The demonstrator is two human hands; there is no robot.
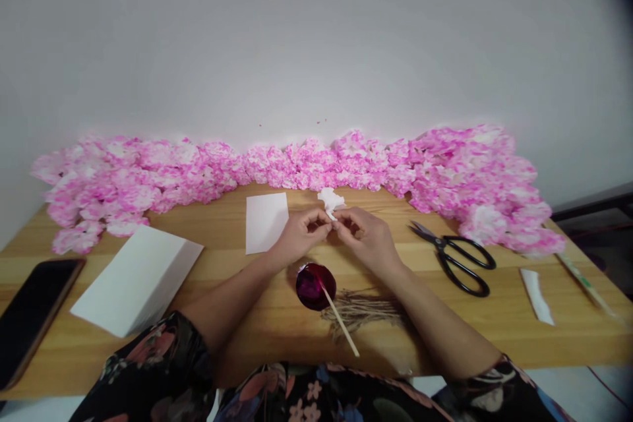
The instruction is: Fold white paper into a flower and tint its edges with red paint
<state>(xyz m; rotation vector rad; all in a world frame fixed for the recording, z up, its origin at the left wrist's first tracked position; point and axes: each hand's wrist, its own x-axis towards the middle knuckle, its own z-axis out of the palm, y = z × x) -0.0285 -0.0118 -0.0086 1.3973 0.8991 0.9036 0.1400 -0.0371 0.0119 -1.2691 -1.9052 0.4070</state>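
Note:
A small white paper flower (330,199) with a ruffled top is pinched at its narrow base between both hands, above the middle of the table. My left hand (301,235) closes thumb and fingers on the base from the left. From the right, my right hand (363,235) grips the same base, its fingertips nearly touching the left ones. Just below the hands stands a cup of dark magenta liquid (315,287), a pale wooden stick (341,323) leaning out of it. A bundle of thin brown strings (366,308) lies beside the cup, partly behind my right forearm.
Pink-and-white paper flowers (311,165) line the wall. Black-handled scissors (452,254), a white strip (537,297) and a thin stick (586,283) lie right. Left are a white paper stack (267,223), a folded white sheet (138,280) and a phone (37,316).

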